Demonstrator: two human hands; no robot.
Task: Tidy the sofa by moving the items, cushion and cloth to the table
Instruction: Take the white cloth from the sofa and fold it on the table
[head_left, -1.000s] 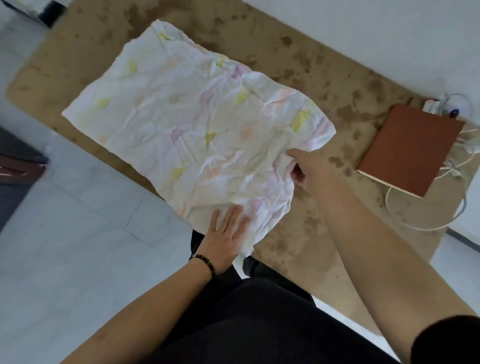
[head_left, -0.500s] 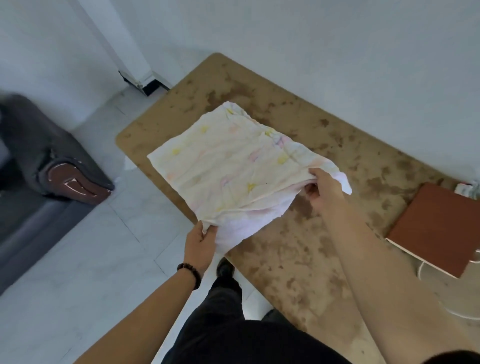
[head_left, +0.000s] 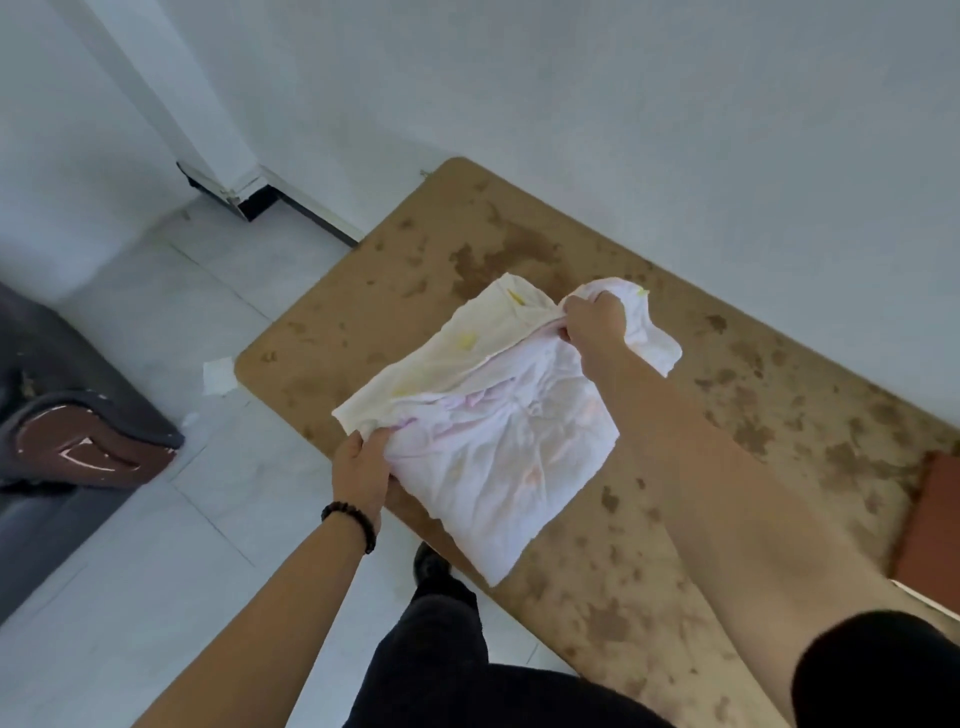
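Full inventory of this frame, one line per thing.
cloth: 1, white with faint pink and yellow marks, half-folded over table
table: 1, mottled brown, centre to right
book: 1, reddish-brown, table's right end, partly cropped
sofa: 1, dark grey, brown armrest, far left
paper scrap: 1, white, floor by table corner
bracelet: 1, black beads, left wrist
left hand: 1, grips cloth's near-left corner
right hand: 1, grips cloth's far edge

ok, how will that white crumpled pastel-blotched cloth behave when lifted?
Likely floppy: the white crumpled cloth sags and creases between the left hand and right hand gripping it. Probably light: pinched edges alone carry the folded layer. Its loose corner hangs at the edge of the speckled brown table, so it may unfold.
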